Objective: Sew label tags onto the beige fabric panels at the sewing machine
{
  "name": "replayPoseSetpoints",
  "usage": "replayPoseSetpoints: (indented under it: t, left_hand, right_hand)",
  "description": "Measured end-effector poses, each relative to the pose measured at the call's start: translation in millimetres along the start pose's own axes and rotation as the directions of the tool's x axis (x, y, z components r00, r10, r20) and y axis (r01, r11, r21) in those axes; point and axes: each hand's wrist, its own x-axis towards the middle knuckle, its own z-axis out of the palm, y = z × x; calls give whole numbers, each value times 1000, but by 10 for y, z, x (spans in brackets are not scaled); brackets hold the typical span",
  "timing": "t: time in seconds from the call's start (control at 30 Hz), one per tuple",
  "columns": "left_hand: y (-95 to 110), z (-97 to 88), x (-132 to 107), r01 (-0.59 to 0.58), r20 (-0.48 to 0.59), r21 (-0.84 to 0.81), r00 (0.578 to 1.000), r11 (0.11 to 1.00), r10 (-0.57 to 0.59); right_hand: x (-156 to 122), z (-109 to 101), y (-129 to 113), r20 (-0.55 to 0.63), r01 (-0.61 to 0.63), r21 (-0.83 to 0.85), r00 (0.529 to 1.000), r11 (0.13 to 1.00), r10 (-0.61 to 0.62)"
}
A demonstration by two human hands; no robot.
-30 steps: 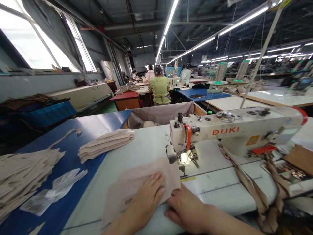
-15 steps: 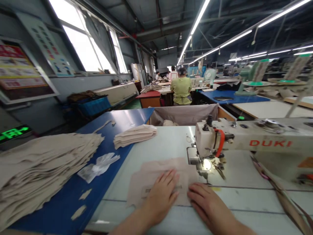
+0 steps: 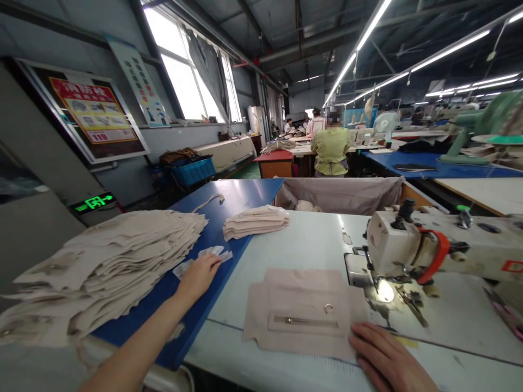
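On the blue table, my left hand [image 3: 201, 275] reaches among thin translucent white pieces [image 3: 212, 251], its fingers drawn together on one of them. My right hand [image 3: 384, 351] lies flat and holds nothing, its fingertips at the lower right edge of a beige fabric panel [image 3: 298, 288]. This panel is spread on the pale sewing table, with a long narrow zipper opening [image 3: 306, 322] and a small metal ring [image 3: 329, 308] on it. Just beyond its right edge stands the lit sewing machine head [image 3: 392, 245].
A large stack of beige fabric pieces [image 3: 134, 250] covers the left of the blue table [image 3: 241, 190]. A smaller beige stack [image 3: 256, 222] straddles the tables' joint. Behind is a cloth-lined bin [image 3: 343, 191]; a person in a yellow-green top [image 3: 330, 149] sits farther off.
My left hand has left the fabric panel and moved left to the translucent pieces, uncovering the zipper opening and ring. My right hand stays by the panel's edge. The view has turned left.
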Motion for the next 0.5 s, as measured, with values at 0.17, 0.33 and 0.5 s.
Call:
replayPoseSetpoints:
  t: [0.17, 0.33, 0.5]
  left_hand:
    - [25, 136, -20, 21, -62, -8, 998, 1000, -22]
    - [-52, 210, -26, 22, -148, -15, 989, 1000, -24]
    - [-120, 275, -11, -39, -216, -39, 976, 998, 30]
  right_hand:
    - [19, -22, 4, 15, 9, -20, 1000, 1000, -8]
    - [-8, 4, 24, 15, 5, -11, 1000, 1000, -5]
    - [3, -9, 15, -3, 17, -11, 1000, 1000, -18]
